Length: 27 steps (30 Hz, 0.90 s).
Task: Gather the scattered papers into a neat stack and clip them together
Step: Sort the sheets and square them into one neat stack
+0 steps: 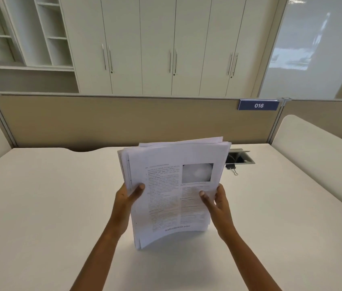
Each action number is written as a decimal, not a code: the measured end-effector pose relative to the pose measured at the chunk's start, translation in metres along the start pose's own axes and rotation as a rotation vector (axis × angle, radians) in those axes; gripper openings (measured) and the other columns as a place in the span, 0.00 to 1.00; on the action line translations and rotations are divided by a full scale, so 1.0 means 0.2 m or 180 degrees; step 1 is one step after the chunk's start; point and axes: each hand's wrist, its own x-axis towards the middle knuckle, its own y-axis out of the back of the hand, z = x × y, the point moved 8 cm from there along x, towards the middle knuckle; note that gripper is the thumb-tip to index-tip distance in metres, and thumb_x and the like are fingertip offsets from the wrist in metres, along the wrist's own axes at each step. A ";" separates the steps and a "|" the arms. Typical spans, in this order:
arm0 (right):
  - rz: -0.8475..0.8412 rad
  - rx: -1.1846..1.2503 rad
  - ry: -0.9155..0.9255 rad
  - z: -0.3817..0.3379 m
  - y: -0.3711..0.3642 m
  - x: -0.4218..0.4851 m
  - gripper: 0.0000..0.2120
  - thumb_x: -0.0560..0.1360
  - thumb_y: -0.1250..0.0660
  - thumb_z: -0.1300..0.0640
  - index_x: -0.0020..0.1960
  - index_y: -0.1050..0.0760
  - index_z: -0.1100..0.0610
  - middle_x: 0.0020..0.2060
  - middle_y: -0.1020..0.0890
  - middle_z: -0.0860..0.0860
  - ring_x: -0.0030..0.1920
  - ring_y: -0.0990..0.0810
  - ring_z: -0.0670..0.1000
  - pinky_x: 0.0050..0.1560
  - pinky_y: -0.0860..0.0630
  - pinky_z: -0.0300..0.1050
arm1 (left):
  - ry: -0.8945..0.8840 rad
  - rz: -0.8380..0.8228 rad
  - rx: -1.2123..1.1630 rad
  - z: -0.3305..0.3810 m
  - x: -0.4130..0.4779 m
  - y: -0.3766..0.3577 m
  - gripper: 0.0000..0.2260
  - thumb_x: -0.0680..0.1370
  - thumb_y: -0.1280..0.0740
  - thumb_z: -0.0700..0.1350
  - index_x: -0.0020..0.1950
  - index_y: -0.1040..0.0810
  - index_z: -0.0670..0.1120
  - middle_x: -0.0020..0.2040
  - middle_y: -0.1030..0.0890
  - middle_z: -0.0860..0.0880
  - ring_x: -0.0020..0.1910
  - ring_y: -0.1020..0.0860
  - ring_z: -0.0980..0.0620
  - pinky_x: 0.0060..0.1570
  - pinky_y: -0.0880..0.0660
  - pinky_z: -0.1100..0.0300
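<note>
A pale, smooth desk (50,206) filled the foreground, with a beige partition (123,120) along its far edge carrying a blue plate marked 016 (258,105). Behind it stood white cupboards (157,45) with slim metal handles and open shelving (25,32) to the left. The stack of papers (172,192) stood upright on its lower edge at the desk's middle, sheets unevenly aligned. The left hand (128,196) gripped its left edge, the right hand (215,201) its right edge. A black binder clip (231,167) lay behind the stack, just beside a recessed cable port (242,159).
</note>
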 end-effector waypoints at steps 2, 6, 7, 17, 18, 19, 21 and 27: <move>-0.0025 0.0111 0.0078 -0.04 -0.01 0.00 0.18 0.67 0.35 0.44 0.55 0.35 0.45 0.50 0.24 0.47 0.49 0.22 0.47 0.39 0.21 0.36 | -0.0090 -0.0066 0.0010 0.06 0.02 0.00 0.36 0.51 0.29 0.72 0.53 0.24 0.55 0.46 0.16 0.55 0.46 0.18 0.52 0.39 0.20 0.59; -0.0040 0.0265 0.0127 -0.05 -0.04 -0.01 0.29 0.60 0.34 0.32 0.56 0.36 0.44 0.49 0.25 0.45 0.48 0.22 0.45 0.41 0.21 0.38 | -0.0135 -0.0085 0.0043 0.11 0.01 -0.05 0.36 0.49 0.29 0.72 0.51 0.24 0.56 0.44 0.16 0.58 0.45 0.18 0.55 0.36 0.21 0.62; -0.0022 0.0285 0.0146 -0.04 -0.05 -0.01 0.22 0.65 0.35 0.39 0.56 0.35 0.44 0.48 0.24 0.44 0.48 0.21 0.45 0.40 0.21 0.38 | -0.0127 -0.0021 0.0030 0.11 0.00 -0.05 0.37 0.47 0.29 0.73 0.51 0.25 0.56 0.44 0.17 0.58 0.46 0.18 0.54 0.37 0.21 0.62; 0.0202 -0.0187 0.0626 -0.17 0.00 0.01 0.20 0.72 0.39 0.51 0.61 0.39 0.45 0.51 0.26 0.38 0.51 0.22 0.40 0.42 0.21 0.33 | -0.0560 0.0596 0.0198 0.21 -0.02 -0.03 0.29 0.53 0.30 0.71 0.47 0.25 0.56 0.42 0.20 0.54 0.41 0.20 0.53 0.32 0.22 0.67; 0.0211 -0.0212 0.0674 -0.19 -0.01 0.01 0.22 0.72 0.39 0.50 0.64 0.41 0.45 0.52 0.27 0.36 0.52 0.23 0.37 0.43 0.22 0.32 | -0.0783 0.0720 0.0221 0.27 -0.03 -0.02 0.24 0.58 0.31 0.67 0.48 0.25 0.58 0.44 0.20 0.56 0.43 0.20 0.53 0.33 0.23 0.69; 0.0221 -0.0223 0.0692 -0.20 0.00 0.02 0.24 0.72 0.40 0.50 0.66 0.42 0.45 0.53 0.27 0.34 0.52 0.24 0.35 0.43 0.22 0.33 | -0.1015 0.0797 0.0244 0.33 -0.04 -0.02 0.21 0.62 0.32 0.63 0.52 0.27 0.59 0.47 0.21 0.58 0.45 0.20 0.55 0.36 0.24 0.71; 0.0216 -0.0194 0.0736 -0.22 0.00 0.03 0.24 0.72 0.40 0.49 0.66 0.43 0.43 0.53 0.28 0.31 0.54 0.25 0.35 0.45 0.21 0.34 | -0.1463 0.0828 0.0333 0.46 -0.06 -0.03 0.23 0.66 0.32 0.60 0.59 0.30 0.58 0.52 0.23 0.65 0.50 0.22 0.63 0.41 0.26 0.75; 0.0124 0.0081 0.0746 -0.26 0.01 0.04 0.14 0.73 0.41 0.50 0.59 0.35 0.43 0.50 0.23 0.43 0.49 0.21 0.42 0.42 0.21 0.36 | -0.1841 0.0821 0.0645 0.72 -0.04 -0.05 0.06 0.72 0.34 0.49 0.48 0.23 0.57 0.44 0.19 0.56 0.42 0.21 0.61 0.43 0.27 0.74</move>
